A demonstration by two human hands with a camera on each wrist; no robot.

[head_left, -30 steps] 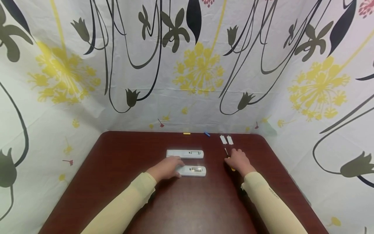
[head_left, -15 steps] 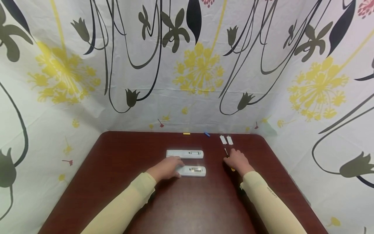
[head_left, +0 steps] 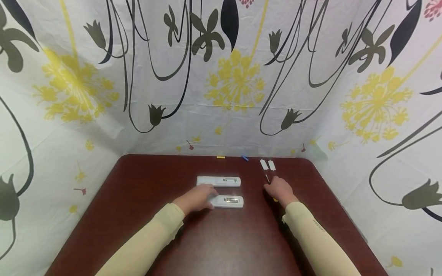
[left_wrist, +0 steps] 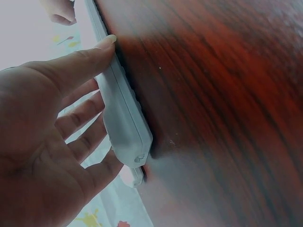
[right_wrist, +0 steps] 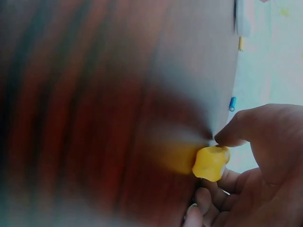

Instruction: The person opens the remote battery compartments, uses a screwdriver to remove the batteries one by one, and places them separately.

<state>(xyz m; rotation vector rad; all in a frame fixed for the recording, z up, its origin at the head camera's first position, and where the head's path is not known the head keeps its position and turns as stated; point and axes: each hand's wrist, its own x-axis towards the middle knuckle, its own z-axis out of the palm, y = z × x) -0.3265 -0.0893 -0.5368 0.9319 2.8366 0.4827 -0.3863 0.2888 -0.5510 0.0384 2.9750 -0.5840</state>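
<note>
Two white remote controls lie back-up on the dark red table, one behind the other, their battery compartments facing up. My left hand (head_left: 197, 197) grips the left end of the near remote control (head_left: 233, 201), thumb on the near side and fingers on the far side. The far remote control (head_left: 212, 181) lies just beyond it. To the right, my right hand (head_left: 281, 190) holds a screwdriver (right_wrist: 210, 164) by its yellow handle, between thumb and fingers. Its thin metal shaft (head_left: 267, 178) points away from me; the hand hides most of the handle in the head view.
Two white battery covers (head_left: 268, 165) lie beyond my right hand. A yellow battery (head_left: 221, 157) and a blue battery (head_left: 244, 158) are close to the table's far edge (head_left: 172, 155). A flower-patterned cloth (head_left: 235, 126) encloses the table at the back and sides.
My right hand has shifted very slightly left, and its fingers have drawn in around the screwdriver. The left hand and both remote controls have stayed in place.
</note>
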